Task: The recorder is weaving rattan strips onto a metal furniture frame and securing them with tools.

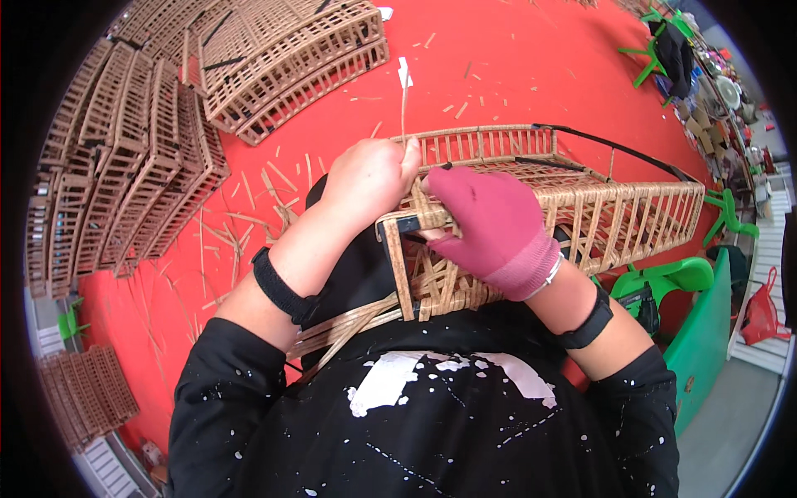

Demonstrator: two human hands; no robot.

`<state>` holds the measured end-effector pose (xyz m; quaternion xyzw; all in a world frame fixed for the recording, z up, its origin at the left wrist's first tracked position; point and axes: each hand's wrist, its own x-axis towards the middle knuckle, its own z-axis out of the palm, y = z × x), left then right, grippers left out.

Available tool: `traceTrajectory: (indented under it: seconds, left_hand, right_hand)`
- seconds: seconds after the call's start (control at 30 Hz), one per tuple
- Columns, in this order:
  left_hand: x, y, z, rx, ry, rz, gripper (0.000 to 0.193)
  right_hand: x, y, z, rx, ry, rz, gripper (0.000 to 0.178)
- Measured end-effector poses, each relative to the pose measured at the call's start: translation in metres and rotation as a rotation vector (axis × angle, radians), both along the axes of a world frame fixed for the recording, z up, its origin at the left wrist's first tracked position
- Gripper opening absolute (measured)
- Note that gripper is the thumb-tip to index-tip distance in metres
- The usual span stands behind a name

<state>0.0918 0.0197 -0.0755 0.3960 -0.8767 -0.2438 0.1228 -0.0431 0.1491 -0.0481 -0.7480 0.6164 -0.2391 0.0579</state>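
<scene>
A half-woven tan wicker frame (631,212) with black edge bars rests across my lap and stretches away to the right. My left hand (369,183), bare, is closed in a pinch beside the frame's near corner. From its fingertips a thin wicker strip (404,112) stands up, with a pale tip. In a dark pink glove, my right hand (490,224) is wrapped round the frame's corner, where strips are wound about a black bar. Its fingertips are partly hidden behind the weave. Below my left forearm lies a bundle of loose wicker strips (353,324).
Finished-looking wicker panels (290,62) are stacked at the far left, with more stacks (120,158) along the left side. Strip offcuts (270,195) litter the red floor (506,50). A green chair (664,286) and a green board (701,340) stand at the right.
</scene>
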Motion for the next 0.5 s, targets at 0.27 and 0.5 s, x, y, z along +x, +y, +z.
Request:
traceTrajectory:
  seconds: [0.27,0.5]
  left_hand:
    - [0.0041,-0.0049,-0.0045,0.163,-0.063,-0.058,0.059]
    - [0.0076,-0.0047,-0.0100,0.142,-0.060,-0.041,0.056]
  right_hand:
    - [0.0003,-0.0008,-0.0003,-0.109,0.002,0.116,0.035]
    - [0.0027,-0.0006,0.0002,-0.112,0.034,0.100,0.034]
